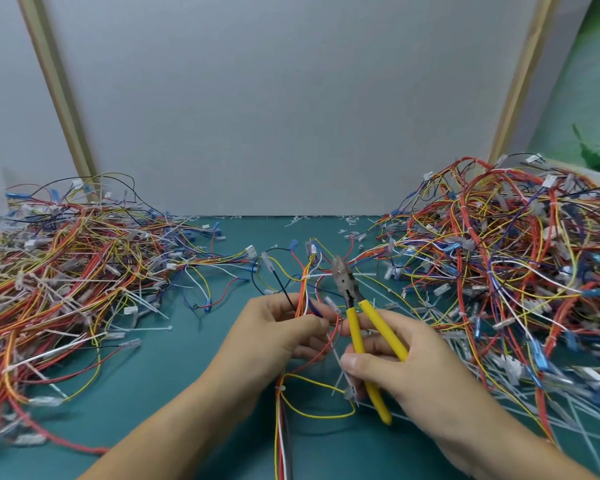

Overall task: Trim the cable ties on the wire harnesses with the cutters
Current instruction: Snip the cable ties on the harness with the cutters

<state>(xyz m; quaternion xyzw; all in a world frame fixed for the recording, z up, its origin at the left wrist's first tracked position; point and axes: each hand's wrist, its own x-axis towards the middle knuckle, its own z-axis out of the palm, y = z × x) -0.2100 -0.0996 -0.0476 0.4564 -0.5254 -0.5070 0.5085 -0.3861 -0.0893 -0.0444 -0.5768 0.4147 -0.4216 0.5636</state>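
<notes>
Pinching a wire harness (303, 289), the left hand (274, 330) faces the right hand (406, 355) — fingers wrapped around yellow-handled cutters (355, 317).

A broad pale grey flat back panel (291, 116) stands upright at the far edge of the dark teal matte surface (174, 368), meeting it in a straight horizontal line. A light wooden strip on the left (58, 98) and a matching light wooden strip on the right (520, 74) frame the panel, both leaning inward toward the top, with another plain grey wall section (7, 98) beyond the left one. Past the right strip lies a bright green backdrop (582, 81) with a crumpled green sheet (596, 154) low against it, and the light is soft and even.
</notes>
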